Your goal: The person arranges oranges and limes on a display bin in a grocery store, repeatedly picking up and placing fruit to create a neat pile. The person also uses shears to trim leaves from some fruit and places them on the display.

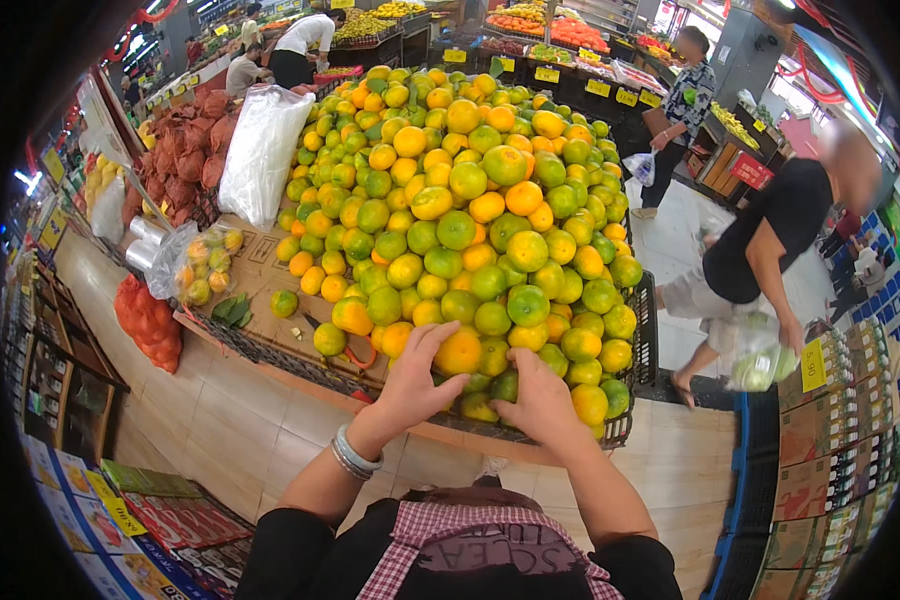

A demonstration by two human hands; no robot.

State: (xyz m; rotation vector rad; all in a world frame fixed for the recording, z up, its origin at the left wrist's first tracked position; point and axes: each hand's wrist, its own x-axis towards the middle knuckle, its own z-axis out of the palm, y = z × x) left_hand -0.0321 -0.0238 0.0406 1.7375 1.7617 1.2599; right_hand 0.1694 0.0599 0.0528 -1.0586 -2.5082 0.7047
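Note:
Green and orange mandarins (450, 180) rise in a large heap on a stand edged with black plastic crates (643, 330). At its near edge, the fingers and thumb of my left hand (416, 375) curve around an orange mandarin (459, 352). Close by, my right hand (544, 401) has its thumb and forefinger at a darker green mandarin (505, 386); its other fingers are hidden, so its grip is unclear. Left of my hands, scissors with orange handles (364, 358) lie partly under fruit on flat cardboard (270, 292). A single mandarin (284, 303) and green leaves (232, 310) rest there too.
A clear bag of fruit (208, 266) and a stack of plastic bags (262, 150) stand on the left. A red mesh sack (146, 322) is on the floor. One person (765, 232) walks on the right carrying a bag; another person (682, 112) stands behind. Stacked cartons (802, 487) flank the right.

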